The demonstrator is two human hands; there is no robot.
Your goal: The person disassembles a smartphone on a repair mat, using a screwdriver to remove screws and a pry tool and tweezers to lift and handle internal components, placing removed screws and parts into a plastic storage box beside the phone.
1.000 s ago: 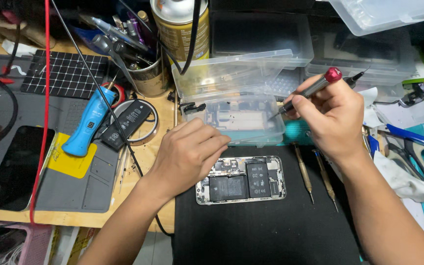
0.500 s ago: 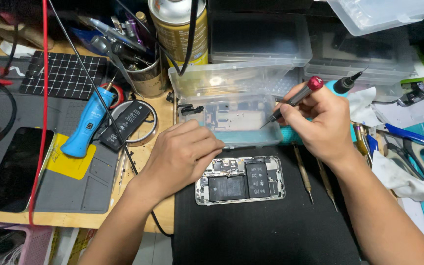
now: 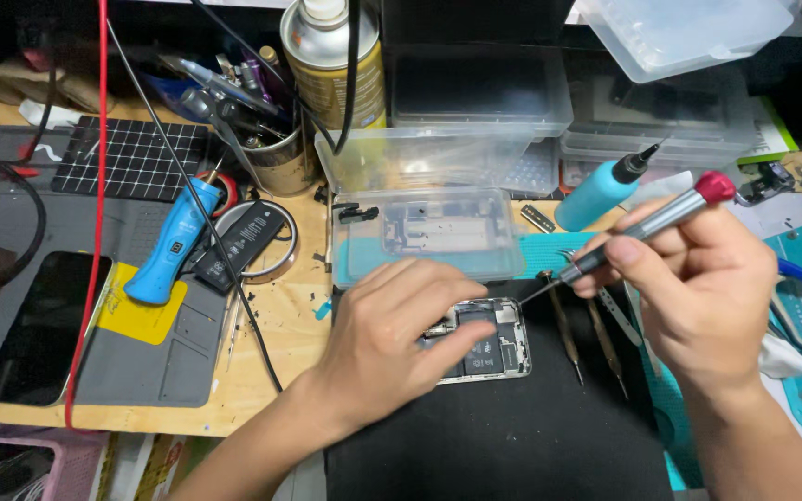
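**Hands over an opened phone on a cluttered worktop**

The left hand (image 3: pixel 399 336) lay palm down over the opened phone (image 3: pixel 485 341), its fingers spread loosely across the left part of the case and pressing on it; it gripped nothing. The phone rested on a black mat (image 3: pixel 512 436) at the front of the wooden worktop (image 3: pixel 271 343), its inner parts showing to the right of the fingers. The right hand (image 3: pixel 698 288) was closed round a slim silver screwdriver (image 3: pixel 647 227) with a red cap, held like a pen, the thin tip slanting down towards the phone's upper right corner. I could not tell whether the tip touched the phone. Just behind the phone stood a clear plastic tray (image 3: pixel 424 237) holding small parts. Two loose screwdrivers (image 3: pixel 587 329) lay on the mat to the right of the phone, near the right hand. A blue-handled tool (image 3: pixel 174 243) lay well apart, to the left.
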